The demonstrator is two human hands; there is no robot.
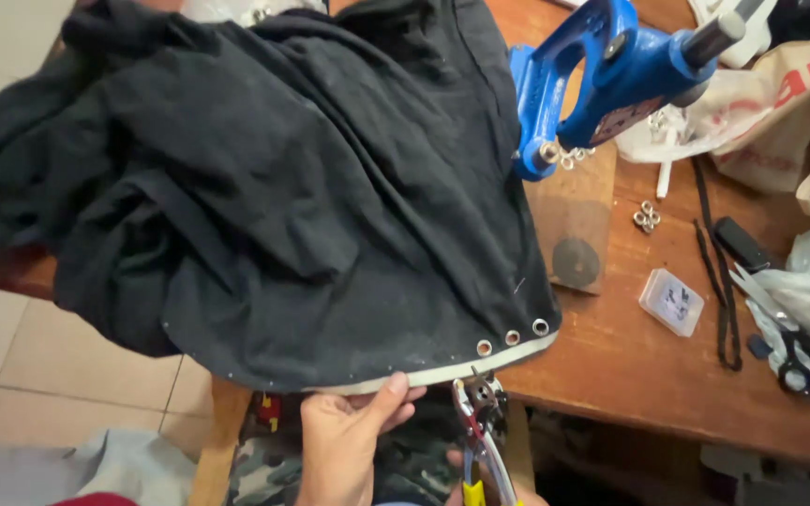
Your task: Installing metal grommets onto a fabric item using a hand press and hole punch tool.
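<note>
A large black garment [264,178] lies heaped over the wooden table [630,365]. Its near hem has a pale edge band and three metal eyelets [512,338] at the right end. My left hand [347,437] pinches that hem from below, thumb on the pale band. My right hand [491,489] is mostly hidden at the bottom edge and grips the handles of a hole-punch plier [480,412], whose head points up just under the hem near the eyelets.
A blue hand press [611,75] stands on a wooden board [574,225] to the right. Loose metal eyelets [646,217], a small clear box [671,302], black cord, scissors [789,342] and bags lie at the far right. Tiled floor shows on the left.
</note>
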